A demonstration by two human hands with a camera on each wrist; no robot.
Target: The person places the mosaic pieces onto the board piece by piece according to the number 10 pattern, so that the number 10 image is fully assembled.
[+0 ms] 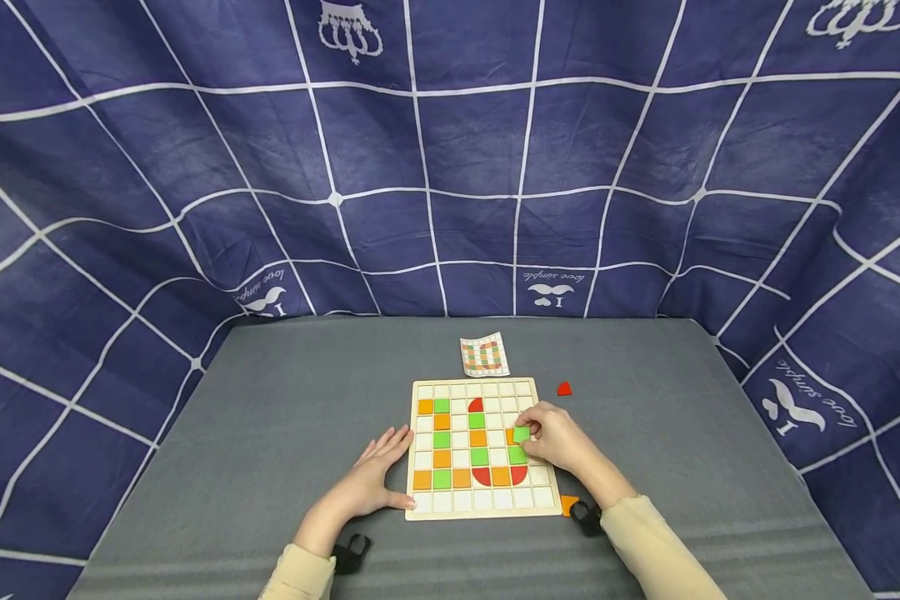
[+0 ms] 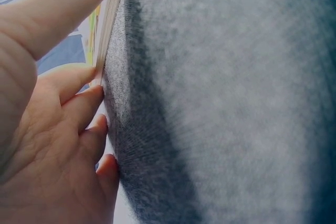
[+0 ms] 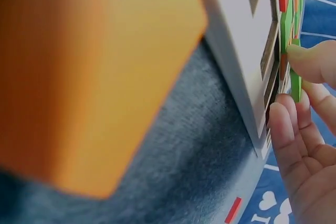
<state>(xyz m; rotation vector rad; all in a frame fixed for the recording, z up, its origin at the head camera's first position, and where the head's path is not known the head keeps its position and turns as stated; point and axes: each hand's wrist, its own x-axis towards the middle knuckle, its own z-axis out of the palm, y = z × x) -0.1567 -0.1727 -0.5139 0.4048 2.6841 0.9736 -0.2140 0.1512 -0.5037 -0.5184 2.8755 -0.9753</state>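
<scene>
A cream grid board (image 1: 495, 510) lies on the grey table, with orange, green and red tiles set in several of its squares. My right hand (image 1: 558, 437) pinches a green square tile (image 1: 522, 434) over the board's right part, partly above an orange tile (image 1: 509, 437). In the right wrist view the green tile (image 3: 295, 80) stands on edge between thumb and fingers. My left hand (image 1: 375, 475) rests at the board's left edge, fingers spread. Seen from the left wrist, the fingertips of that hand (image 2: 63, 124) touch the board's side (image 2: 107, 24).
Behind the board lies a small pattern card (image 1: 484, 356) printed with a coloured grid. A red quarter-round tile (image 1: 565, 389) lies right of the board. An orange tile (image 1: 568, 505) sits by its lower right corner, near the black wrist strap. A blue curtain (image 1: 465, 225) hangs behind the table.
</scene>
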